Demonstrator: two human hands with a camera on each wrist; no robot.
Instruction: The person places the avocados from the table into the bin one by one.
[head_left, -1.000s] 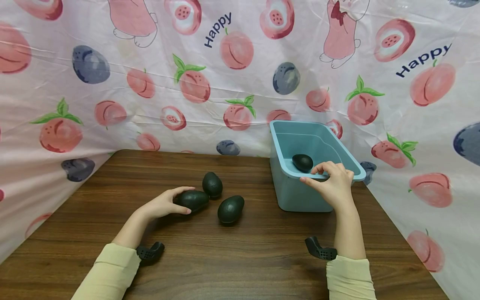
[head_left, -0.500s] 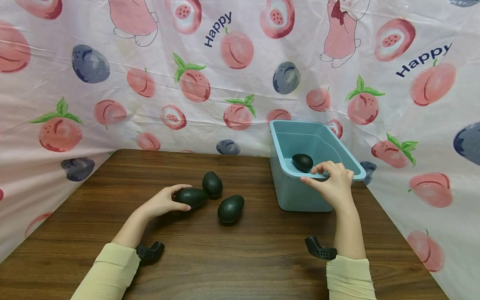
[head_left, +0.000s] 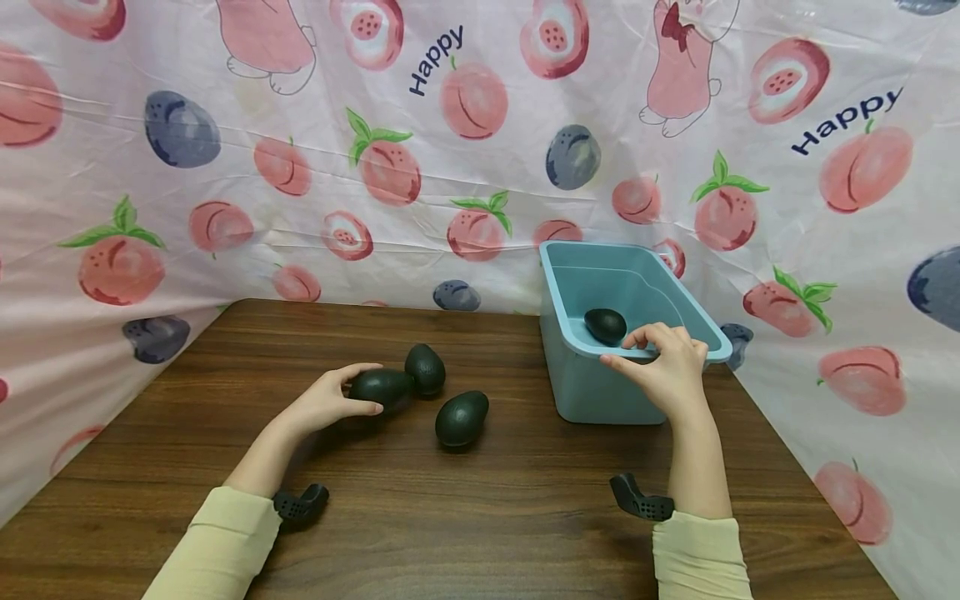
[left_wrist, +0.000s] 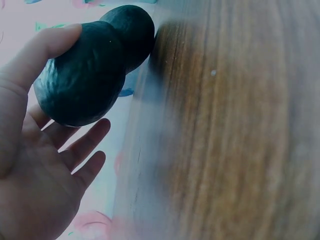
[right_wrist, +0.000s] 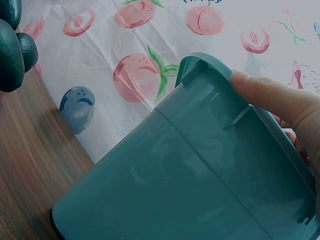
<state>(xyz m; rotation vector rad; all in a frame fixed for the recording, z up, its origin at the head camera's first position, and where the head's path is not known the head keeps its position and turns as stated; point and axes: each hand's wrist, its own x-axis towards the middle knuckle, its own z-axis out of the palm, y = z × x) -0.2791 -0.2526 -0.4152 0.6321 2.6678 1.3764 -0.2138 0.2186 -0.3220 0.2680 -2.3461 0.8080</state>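
My left hand (head_left: pixel 335 401) pinches a dark green avocado (head_left: pixel 382 389) between thumb and fingers; in the left wrist view the held avocado (left_wrist: pixel 82 75) shows a gap of shadow over the wood. Just behind its tip stands a second avocado (head_left: pixel 425 369), and a third avocado (head_left: pixel 461 418) lies to the right on the table. My right hand (head_left: pixel 670 367) grips the front rim of a light blue plastic bin (head_left: pixel 611 390), thumb outside and fingers over the edge. Inside the bin rests another avocado (head_left: pixel 604 326).
The brown wooden table (head_left: pixel 480 517) carries everything. Behind it and along both sides hangs a white curtain (head_left: pixel 300 167) printed with fruit. The bin stands at the table's back right, close to the curtain.
My left hand has raised the avocado slightly and moved it a little away from me. The right hand, the bin and the other avocados have stayed put.
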